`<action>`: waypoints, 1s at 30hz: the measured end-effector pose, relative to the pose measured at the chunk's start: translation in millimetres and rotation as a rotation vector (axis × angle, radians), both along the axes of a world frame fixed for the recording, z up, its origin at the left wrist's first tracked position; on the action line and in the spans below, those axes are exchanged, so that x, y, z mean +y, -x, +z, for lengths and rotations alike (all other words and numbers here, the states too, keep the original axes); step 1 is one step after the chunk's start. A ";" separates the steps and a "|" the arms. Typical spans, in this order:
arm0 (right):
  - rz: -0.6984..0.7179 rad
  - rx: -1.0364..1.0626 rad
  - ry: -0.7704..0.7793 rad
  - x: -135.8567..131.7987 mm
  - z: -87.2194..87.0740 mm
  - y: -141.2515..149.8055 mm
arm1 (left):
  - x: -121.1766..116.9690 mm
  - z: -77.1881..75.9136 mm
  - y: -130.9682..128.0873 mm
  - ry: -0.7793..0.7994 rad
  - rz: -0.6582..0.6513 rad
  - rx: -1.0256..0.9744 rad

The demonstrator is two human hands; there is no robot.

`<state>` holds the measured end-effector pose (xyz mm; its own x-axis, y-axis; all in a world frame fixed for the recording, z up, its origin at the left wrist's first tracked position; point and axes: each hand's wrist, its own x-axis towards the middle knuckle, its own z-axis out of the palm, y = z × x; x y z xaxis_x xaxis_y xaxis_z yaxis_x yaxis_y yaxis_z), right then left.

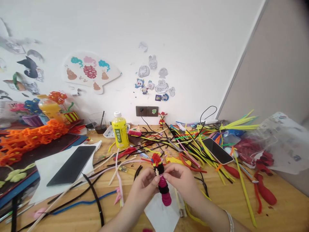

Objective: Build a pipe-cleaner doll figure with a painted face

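Observation:
Between my two hands, a small pipe-cleaner doll (163, 187) is held upright above the table. Its top is red with yellow and blue bits, its upper part black, and its body magenta with a black band. My left hand (147, 183) pinches it from the left side, thumb against its middle. From the right, my right hand (180, 178) grips the same doll with thumb and fingertips near the pale patch. Below the doll lies a white sheet of paper (159, 217). Parts of the fingers behind the doll are hidden.
A yellow drink bottle (120, 130) stands behind, beside a cup of dark liquid (98, 122). Phones lie left (72, 166) and right (217, 150). Yellow and black pipe cleaners (193, 141) spread across the table. Orange pipe-cleaner flowers (33, 137) are at left, a plastic bag (285, 141) at right.

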<state>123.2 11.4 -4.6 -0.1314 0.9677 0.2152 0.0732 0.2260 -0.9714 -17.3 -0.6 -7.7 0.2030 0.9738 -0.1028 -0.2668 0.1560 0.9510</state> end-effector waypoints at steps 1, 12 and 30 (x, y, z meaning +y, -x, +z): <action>0.013 0.013 0.022 0.6 0.4 -0.6 | 0.3 -0.2 0.2 -0.002 -0.004 0.010; 0.065 0.049 0.106 5.4 -4.1 -4.5 | 2.7 -2.6 1.5 -0.023 -0.040 0.051; 0.083 0.014 0.103 3.8 -6.6 -4.5 | 4.0 -3.2 1.8 -0.155 -0.040 0.141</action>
